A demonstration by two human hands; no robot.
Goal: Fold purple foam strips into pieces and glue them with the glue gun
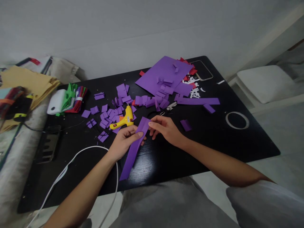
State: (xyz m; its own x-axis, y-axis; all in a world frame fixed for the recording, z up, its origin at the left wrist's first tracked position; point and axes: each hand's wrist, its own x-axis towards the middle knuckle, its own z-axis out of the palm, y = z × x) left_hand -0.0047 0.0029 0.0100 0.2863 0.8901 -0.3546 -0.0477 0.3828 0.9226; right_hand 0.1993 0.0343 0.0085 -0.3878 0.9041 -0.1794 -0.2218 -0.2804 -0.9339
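A long purple paper strip (133, 155) slants over the near middle of the table, its lower end pointing toward me. My left hand (128, 137) grips it near the upper end, thumb on top and fingers beneath. At the strip's upper right edge, the thumb and index finger of my right hand (163, 128) pinch the paper. Just beyond my left hand lies a yellow glue gun (125, 119), resting among small folded purple paper pieces (106, 118). Scissors (169, 108) lie behind my right hand, their handles partly hidden.
A large purple sheet (154, 79) lies at the back, with red and white scraps (195, 92) beside it. Another purple strip (199, 101), a phone (201, 70) and a tape ring (237, 120) are rightward. A white cable (78, 153) loops at left, near bundled pipe cleaners (70, 98).
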